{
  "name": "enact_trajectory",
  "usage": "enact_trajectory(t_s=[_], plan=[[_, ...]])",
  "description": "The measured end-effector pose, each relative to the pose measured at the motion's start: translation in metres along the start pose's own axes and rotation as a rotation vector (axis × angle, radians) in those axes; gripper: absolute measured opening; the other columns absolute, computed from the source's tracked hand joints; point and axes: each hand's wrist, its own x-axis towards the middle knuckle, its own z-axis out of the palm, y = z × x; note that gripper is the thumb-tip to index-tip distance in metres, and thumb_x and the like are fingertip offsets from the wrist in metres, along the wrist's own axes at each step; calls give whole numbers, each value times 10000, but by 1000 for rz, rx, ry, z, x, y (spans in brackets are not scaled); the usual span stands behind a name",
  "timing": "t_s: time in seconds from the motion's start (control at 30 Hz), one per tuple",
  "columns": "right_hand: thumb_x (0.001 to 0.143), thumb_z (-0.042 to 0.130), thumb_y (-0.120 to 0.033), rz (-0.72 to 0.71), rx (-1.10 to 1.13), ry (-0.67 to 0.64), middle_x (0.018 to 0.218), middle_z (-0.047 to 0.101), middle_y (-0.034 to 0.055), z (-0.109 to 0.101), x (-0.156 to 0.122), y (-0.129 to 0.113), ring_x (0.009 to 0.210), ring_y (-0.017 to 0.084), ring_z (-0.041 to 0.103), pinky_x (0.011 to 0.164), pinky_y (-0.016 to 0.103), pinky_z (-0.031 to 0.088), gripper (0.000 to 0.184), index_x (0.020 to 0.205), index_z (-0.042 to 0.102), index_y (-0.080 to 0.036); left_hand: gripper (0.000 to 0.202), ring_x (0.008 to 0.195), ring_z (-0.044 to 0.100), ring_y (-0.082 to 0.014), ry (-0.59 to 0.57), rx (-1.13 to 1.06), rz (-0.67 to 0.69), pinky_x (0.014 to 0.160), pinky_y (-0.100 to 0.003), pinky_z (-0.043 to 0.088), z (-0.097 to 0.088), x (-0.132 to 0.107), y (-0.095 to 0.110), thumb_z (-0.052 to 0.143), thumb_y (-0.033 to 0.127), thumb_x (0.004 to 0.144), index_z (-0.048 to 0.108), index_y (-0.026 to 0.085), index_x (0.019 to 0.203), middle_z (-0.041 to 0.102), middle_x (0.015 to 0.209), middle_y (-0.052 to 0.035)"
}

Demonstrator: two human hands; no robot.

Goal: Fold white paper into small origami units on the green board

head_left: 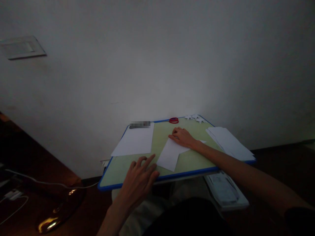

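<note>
On the pale green tabletop [137, 168] lies a folded sheet of white paper [169, 155], with a pointed end showing to the right beyond my right wrist. My right hand [182, 136] rests over its upper part, fingers bent and pressed together against the paper, covering part of it. My left hand [141, 173] is open with fingers spread over the near table edge, its fingertips close to the paper's lower left corner. Whether the left fingertips touch the paper I cannot tell.
A white sheet [137, 141] lies at left under a dark blurred object [139, 124]. Red-handled scissors [173, 120] and several white paper stars [195, 117] lie along the back. Stacked white paper [228, 142] is at right. A white cable [49, 183] hangs left of the table.
</note>
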Motion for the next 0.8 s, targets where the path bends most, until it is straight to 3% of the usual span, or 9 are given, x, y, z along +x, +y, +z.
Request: enact_trajectory(t_s=[0.1, 0.2, 0.37, 0.57, 0.7, 0.8], plan=[[1071, 364, -490, -3, 10, 11, 1058, 673, 78, 3, 0, 2, 1019, 220, 577, 903, 375, 432, 516, 957, 789, -221, 374, 1267, 494, -336, 71, -1, -3, 969, -538, 444, 4, 19, 3, 374, 396, 1055, 702, 218, 1036, 590, 1447, -83], [1060, 424, -419, -1, 22, 11, 1077, 674, 93, 7, 1, 6, 1033, 229, 578, 914, 380, 447, 422, 1007, 788, -212, 370, 1215, 536, -318, 128, -12, -12, 941, -513, 460, 15, 46, 3, 378, 380, 1061, 652, 194, 1225, 640, 1358, -115], [989, 554, -257, 13, 218, 76, 1144, 716, 83, 11, 3, 15, 1084, 230, 625, 976, 385, 475, 262, 1143, 763, -227, 354, 1189, 574, -291, 43, -71, -10, 926, -478, 465, 35, 76, -2, 430, 388, 1054, 632, 196, 1272, 674, 1326, -92], [971, 548, -245, 208, 619, 378, 1120, 770, 79, 7, 6, 23, 1002, 203, 710, 908, 347, 540, 272, 1159, 739, -198, 419, 1263, 538, -309, 11, -173, 7, 1004, -531, 423, 36, 72, -6, 555, 507, 983, 651, 240, 1292, 627, 1416, -79], [954, 574, -259, 226, 590, 455, 1116, 772, 86, 1, 7, 28, 1003, 220, 709, 891, 360, 540, 244, 1104, 756, -197, 507, 1314, 505, -324, 36, -194, -23, 1048, -540, 408, 29, 69, 0, 610, 543, 936, 632, 211, 1319, 586, 1458, -105], [943, 582, -222, 225, 551, 430, 1086, 773, 83, 1, 8, 30, 925, 200, 705, 878, 347, 538, 233, 1086, 762, -193, 554, 1307, 518, -311, 18, -214, -34, 1057, -521, 414, 24, 70, 12, 593, 558, 939, 592, 207, 1367, 606, 1431, -111]])
